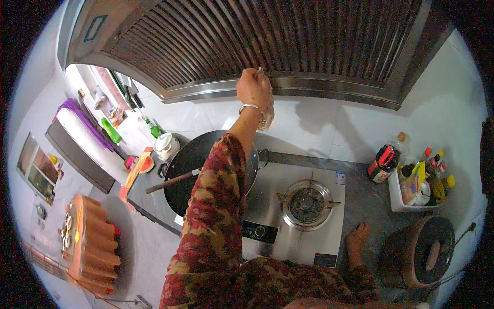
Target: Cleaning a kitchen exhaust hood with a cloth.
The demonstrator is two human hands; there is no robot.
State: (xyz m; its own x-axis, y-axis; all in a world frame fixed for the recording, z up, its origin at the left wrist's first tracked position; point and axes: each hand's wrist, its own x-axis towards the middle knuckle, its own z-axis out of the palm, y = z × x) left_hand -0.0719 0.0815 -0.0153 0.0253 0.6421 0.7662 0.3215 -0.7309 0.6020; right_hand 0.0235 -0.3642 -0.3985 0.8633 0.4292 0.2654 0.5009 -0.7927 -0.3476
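Observation:
My left hand point(252, 87) is raised in front of the lower edge of the range hood point(308, 83), fingers closed on a crinkled, translucent thing point(267, 116), which looks like a thin plastic bag and hangs beside the wrist. A pale bit pokes out above the fist. A bracelet circles that wrist. Below the forearm sits a large dark wok point(208, 146), partly hidden by my patterned sleeve, with a wooden-handled utensil point(170, 183) lying across its rim. My right hand point(358, 237) rests on the grey countertop point(355, 193), just right of the steel gas stove point(266, 193); its fingers are unclear.
An unused burner point(307, 204) is right of the wok. Farther right stand a dark sauce bottle point(382, 166), a white bin of bottles point(417, 208) and a round lidded cooker point(428, 251). A white lidded pot point(166, 145) and cut watermelon point(146, 165) are left of the wok.

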